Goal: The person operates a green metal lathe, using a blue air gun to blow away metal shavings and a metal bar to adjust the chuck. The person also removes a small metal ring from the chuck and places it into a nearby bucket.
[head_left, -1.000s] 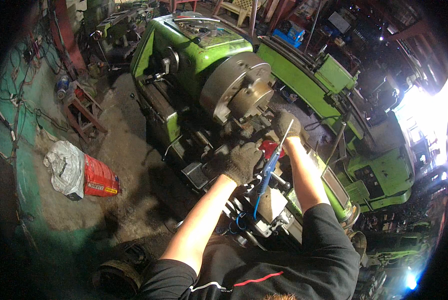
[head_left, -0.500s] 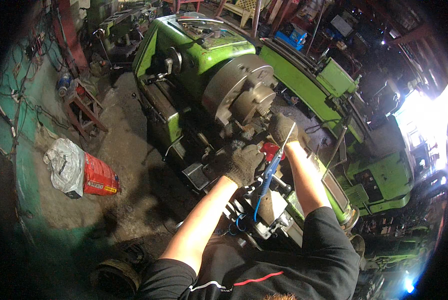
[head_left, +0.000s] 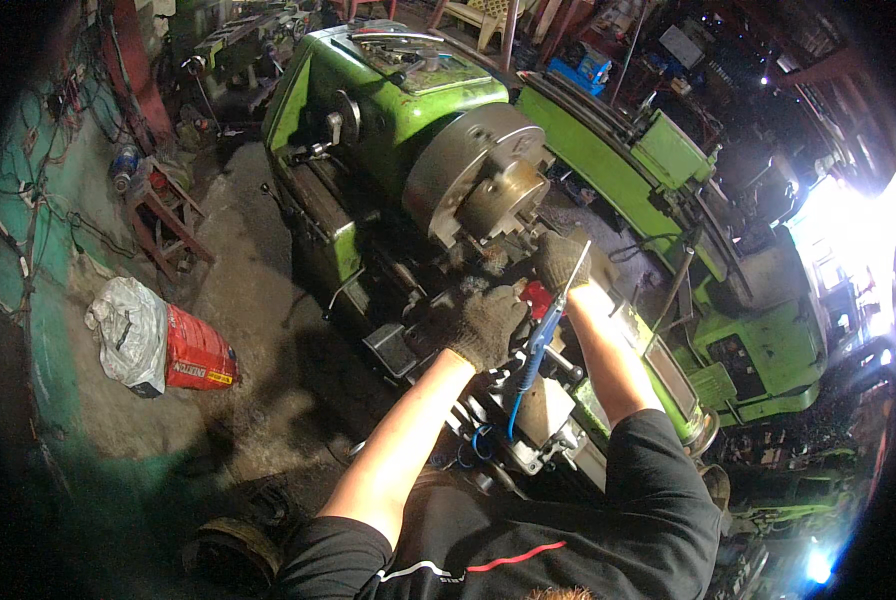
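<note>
While both gloved hands were down at the lathe (head_left: 608, 160), the head view showed them bunched just in front of the chuck (head_left: 473, 185). Left hand (head_left: 486, 325) sat curled on the carriage (head_left: 528, 420), fingers together, though I couldn't tell what it was clamped on under the glove. Right hand (head_left: 560, 260) was closed near the chuck face, right beside the blue air gun (head_left: 538, 345) and its thin nozzle (whether it gripped that gun or some part behind it, I couldn't tell). A red bit (head_left: 536, 297) showed between the two hands.

Risk-wise, I'd have worried about those knit gloves so near the chuck jaws: if the spindle turned, fabric could snag. The blue hose dangling by the carriage might catch too.

Pose: both forearms came up from the lower edge, left one bare and stretched long, right one bent more steeply, wrists angled down. A red and grey sack (head_left: 163, 345) lay on the floor, well apart.
</note>
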Demonstrator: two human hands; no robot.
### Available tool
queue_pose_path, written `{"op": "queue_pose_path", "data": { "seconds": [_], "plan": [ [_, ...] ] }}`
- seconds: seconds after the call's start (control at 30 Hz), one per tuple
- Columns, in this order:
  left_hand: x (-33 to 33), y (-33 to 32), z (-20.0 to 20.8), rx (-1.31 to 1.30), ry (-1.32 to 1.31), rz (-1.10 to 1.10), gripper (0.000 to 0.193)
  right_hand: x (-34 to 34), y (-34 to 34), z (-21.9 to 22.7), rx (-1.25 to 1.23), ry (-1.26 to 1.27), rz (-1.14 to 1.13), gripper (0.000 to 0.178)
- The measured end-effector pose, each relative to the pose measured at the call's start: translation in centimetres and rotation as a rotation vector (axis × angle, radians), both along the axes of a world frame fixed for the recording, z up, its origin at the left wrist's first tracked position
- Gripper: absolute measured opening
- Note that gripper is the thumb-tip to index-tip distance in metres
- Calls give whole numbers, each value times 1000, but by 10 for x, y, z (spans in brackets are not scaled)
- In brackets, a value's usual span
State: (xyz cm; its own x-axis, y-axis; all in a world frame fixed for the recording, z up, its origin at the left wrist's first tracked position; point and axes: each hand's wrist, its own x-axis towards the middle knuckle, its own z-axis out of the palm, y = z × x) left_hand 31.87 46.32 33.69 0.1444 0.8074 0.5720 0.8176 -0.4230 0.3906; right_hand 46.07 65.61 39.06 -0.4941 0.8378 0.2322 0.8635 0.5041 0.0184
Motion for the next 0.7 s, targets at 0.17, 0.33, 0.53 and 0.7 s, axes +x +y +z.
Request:
{"op": "queue_pose_path", "data": {
  "seconds": [0.17, 0.33, 0.53, 0.7],
  "plan": [
    [-3, -2, 6, -46, -26, 1, 37, 1, 1, 18, -35, 30, -40, 27],
    [-2, -1, 10, -116, -41, -11, 40, 24, 42, -3, 21, 91, -89, 24],
    [-4, -3, 8, -137, 4, -14, 46, 15, 40, 16, -15, 29, -76, 26],
    [-5, -5, 11, -85, -11, -12, 43, -3, 16, 15, -61, -83, -7, 32]
  ]
}}
